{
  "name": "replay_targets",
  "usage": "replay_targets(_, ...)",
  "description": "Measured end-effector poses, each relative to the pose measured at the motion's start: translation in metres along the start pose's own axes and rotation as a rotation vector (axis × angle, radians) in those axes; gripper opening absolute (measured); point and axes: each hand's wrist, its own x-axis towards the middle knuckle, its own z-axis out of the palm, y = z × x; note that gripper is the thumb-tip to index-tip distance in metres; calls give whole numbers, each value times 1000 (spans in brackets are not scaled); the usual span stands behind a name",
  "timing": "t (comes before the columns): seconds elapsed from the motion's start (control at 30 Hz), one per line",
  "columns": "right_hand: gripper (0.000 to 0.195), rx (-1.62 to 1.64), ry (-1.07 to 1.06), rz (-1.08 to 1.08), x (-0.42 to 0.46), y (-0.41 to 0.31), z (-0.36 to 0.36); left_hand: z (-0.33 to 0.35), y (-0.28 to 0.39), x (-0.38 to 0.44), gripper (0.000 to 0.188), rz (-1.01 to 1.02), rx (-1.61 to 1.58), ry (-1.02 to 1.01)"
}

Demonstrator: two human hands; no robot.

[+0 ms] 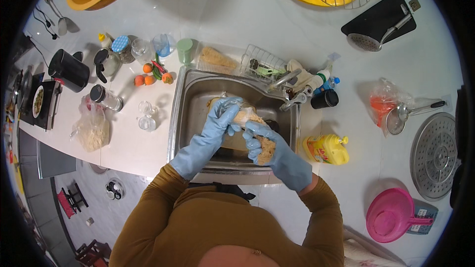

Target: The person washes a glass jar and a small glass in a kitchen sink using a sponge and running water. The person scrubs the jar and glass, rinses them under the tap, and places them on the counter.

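Both hands wear light blue rubber gloves above a stainless steel sink (pixel 193 118). My left hand (pixel 224 113) grips a clear, wet item, perhaps a glass, whose shape is mostly hidden by the fingers. In my right hand (pixel 261 142) is a tan fibrous scrubber, likely a loofah (pixel 266 150); a pale part of it reaches across to the clear item. Below the hands, something yellowish lies in the basin, largely covered. The metal faucet (pixel 285 80) stands at the sink's back right corner.
Left of the sink stand two clear glasses (pixel 147 123), tomatoes or persimmons (pixel 139 80), jars and a plastic bag (pixel 92 133). Behind it are a green cup (pixel 184 50) and a wire basket (pixel 259 63). A yellow detergent bottle (pixel 323 149) is at the right.
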Motion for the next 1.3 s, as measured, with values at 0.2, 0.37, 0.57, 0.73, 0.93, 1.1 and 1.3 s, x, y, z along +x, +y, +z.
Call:
replay_targets(0.2,23,-397,-89,-53,-5,4,12,3,2,-4,41,-34,-88,-14)
replay_targets(0.37,30,-651,-112,-44,9,6,-12,11,2,-5,34,-54,-12,-57)
replay_targets(0.57,30,-2064,185,-85,31,-8,-20,4,-8,1,30,-374,168,119)
replay_targets(0.73,45,-1143,104,-372,27,-6,-19,1,-3,10,29,-418,-158,221)
replay_targets(0.93,48,-392,65,-160,30,-13,-37,5,0,8,30,-282,-50,183)
replay_targets(1.1,45,-559,77,-104,35,-6,-40,4,-3,2,29,-20,200,84)
replay_targets(1.3,54,-384,-135,-24,12,-5,-33,-1,-3,-2,26,-195,145,67)
